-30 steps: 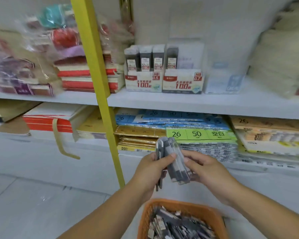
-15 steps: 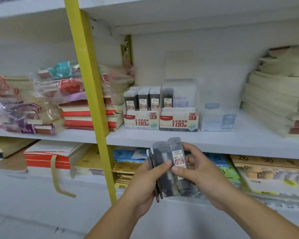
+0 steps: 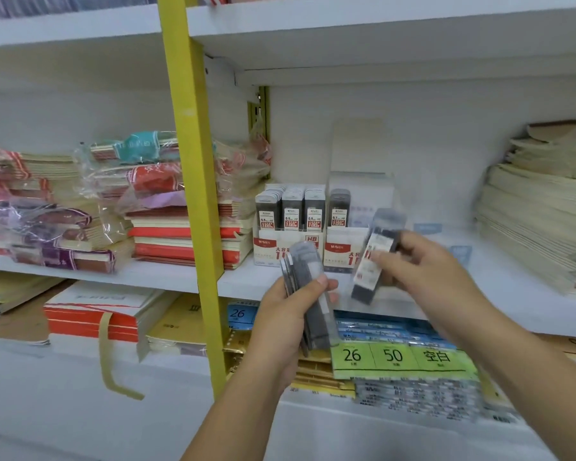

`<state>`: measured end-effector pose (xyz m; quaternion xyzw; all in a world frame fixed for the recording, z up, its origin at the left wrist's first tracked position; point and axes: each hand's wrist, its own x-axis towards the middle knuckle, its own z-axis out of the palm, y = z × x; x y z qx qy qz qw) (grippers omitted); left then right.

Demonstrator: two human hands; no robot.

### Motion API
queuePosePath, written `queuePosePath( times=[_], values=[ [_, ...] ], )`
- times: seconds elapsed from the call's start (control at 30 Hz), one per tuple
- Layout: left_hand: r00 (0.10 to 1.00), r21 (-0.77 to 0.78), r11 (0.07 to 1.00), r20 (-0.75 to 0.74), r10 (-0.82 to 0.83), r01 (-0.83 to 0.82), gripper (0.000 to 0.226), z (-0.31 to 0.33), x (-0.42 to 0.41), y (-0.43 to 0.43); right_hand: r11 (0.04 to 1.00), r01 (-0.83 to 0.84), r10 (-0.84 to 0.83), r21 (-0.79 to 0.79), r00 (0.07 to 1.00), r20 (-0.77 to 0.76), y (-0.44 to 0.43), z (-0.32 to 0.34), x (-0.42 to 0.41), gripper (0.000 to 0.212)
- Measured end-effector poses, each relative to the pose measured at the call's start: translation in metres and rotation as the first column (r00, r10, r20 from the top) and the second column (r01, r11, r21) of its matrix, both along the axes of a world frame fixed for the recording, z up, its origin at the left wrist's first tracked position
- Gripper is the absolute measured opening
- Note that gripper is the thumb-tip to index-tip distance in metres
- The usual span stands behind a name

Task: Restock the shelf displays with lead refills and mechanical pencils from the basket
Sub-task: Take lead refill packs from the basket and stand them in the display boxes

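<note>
- Grey lead refill cases with clear caps: a fanned bunch (image 3: 308,287) sits in the left grip (image 3: 288,322), with the thumb pressed across the front and the fingers curled behind. At least three edges show, but blur hides the exact count.
- One single case (image 3: 372,261) is pinched in the right grip (image 3: 423,271) between thumb and fingertips. It is tilted, to the right of the left grip and a little higher, apart from the bunch.
- Just beyond the left grip stands the 0.5 display box (image 3: 269,249), with three cases across its front row. Behind the right grip's case stands the 0.7 display box (image 3: 338,251), with one case upright at its left end.
- Half a second ago both grips were closed together on the bunch. Now the right one has drawn one case away and raised it in front of the 0.7 box.
- Both boxes stand on a white shelf (image 3: 167,276).
- Left of the left grip rises a yellow upright (image 3: 193,181), with wrapped notebook stacks (image 3: 167,181) beyond it.
- Far right of the right grip lie beige paper piles (image 3: 529,221).
- Below both grips is a green label (image 3: 399,356) reading 26 and 50.
</note>
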<state>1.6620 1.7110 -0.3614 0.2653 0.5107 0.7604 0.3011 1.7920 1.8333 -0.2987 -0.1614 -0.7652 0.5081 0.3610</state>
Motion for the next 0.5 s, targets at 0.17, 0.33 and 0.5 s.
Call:
queuePosePath(
  times=[0.17,0.33,0.5],
  values=[
    [0.998,0.081,0.996,-0.042,0.052,-0.049,0.016,0.017,-0.017,0.008,0.901,0.227,-0.188,0.369,0.972,-0.141,0.043,0.066,-0.03,0.05],
    [0.999,0.105,0.994,-0.025,0.041,-0.038,0.017,0.019,-0.027,0.017,0.752,0.222,-0.284,0.621,0.959,0.002,0.082,0.086,-0.067,0.034],
    [1.0,0.107,0.994,0.008,0.011,-0.011,0.023,0.02,-0.031,0.019,0.682,0.166,-0.35,0.712,0.929,0.12,0.103,0.085,-0.085,0.022]
  ],
)
